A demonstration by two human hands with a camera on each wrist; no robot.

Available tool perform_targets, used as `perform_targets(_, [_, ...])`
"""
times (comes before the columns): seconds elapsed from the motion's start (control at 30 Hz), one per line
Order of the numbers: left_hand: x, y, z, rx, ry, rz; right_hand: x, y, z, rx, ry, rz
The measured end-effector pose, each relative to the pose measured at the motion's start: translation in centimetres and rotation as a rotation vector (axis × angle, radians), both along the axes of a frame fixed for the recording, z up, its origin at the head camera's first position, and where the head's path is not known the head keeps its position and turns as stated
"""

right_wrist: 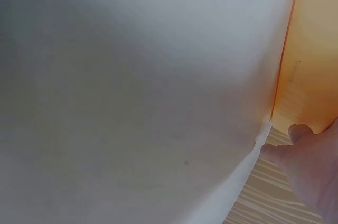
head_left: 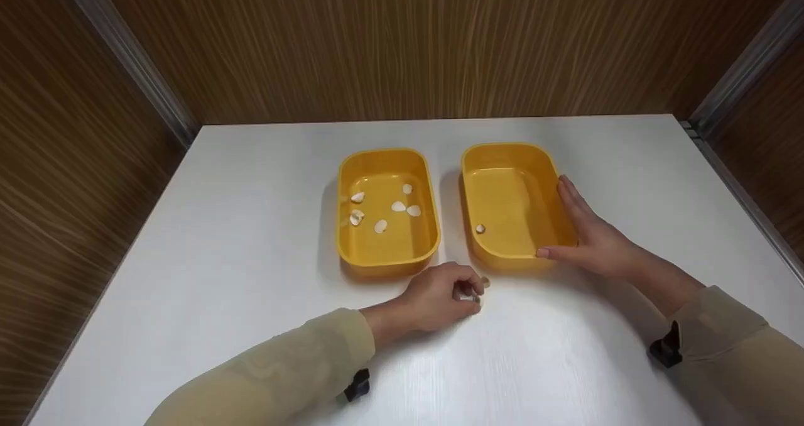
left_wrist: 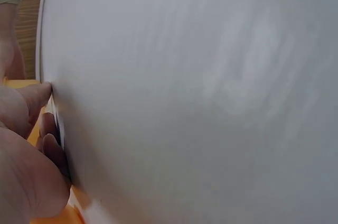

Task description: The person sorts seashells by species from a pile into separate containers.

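My left hand (head_left: 440, 297) rests low over the white table, fingers curled, thumb and index fingertips closing around a small pale shell (head_left: 476, 300). Just past the fingertips lies another small shell (head_left: 485, 282). My right hand (head_left: 600, 244) lies against the near right corner of the right yellow bin (head_left: 509, 264), fingers straight along its side wall and thumb at its front rim. One small shell (head_left: 480, 229) sits inside that bin. In the left wrist view, the left hand's extended finger (left_wrist: 39, 94) meets the tabletop.
To the left stands a second yellow bin (head_left: 389, 266), holding several flat white shell pieces (head_left: 380, 226). A narrow gap separates the two bins. Wood-grain panels (head_left: 402, 49) enclose the table (head_left: 251, 237) at the back and sides.
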State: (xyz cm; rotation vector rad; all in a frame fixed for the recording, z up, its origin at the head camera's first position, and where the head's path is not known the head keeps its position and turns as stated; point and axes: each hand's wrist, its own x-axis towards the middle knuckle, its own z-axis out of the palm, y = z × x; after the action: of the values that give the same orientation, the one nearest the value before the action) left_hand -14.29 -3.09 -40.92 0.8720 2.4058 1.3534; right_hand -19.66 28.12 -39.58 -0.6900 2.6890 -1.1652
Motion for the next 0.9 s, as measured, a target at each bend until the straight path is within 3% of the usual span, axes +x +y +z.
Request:
perform_targets(0.1, [-1.7, 1.2, -3.8, -0.057, -0.012, 0.053, -2.1, 2.1, -2.3, 0.073, -0.033, -0.038])
perform_targets(0.2, [-2.3, 1.4, -5.0, -0.033, -0.044, 0.060, -2.9, 2.9, -3.4, 0.107, -0.033, -0.064])
perform_targets(0.4, [-2.3, 1.4, -5.2, 0.019, -0.058, 0.028, -2.7, 2.9, -3.4, 0.118, -0.032, -0.080])
perform_targets(0.73, [-2.1, 1.5, -5.0, -0.042, -0.055, 0.033, -2.7, 2.9, -3.4, 0.134, -0.037, -0.087])
perform_targets(0.9, [-1.7, 1.3, -4.8, -0.005, -0.075, -0.006, -2.8, 2.9, -3.6, 0.127, -0.038, -0.083])
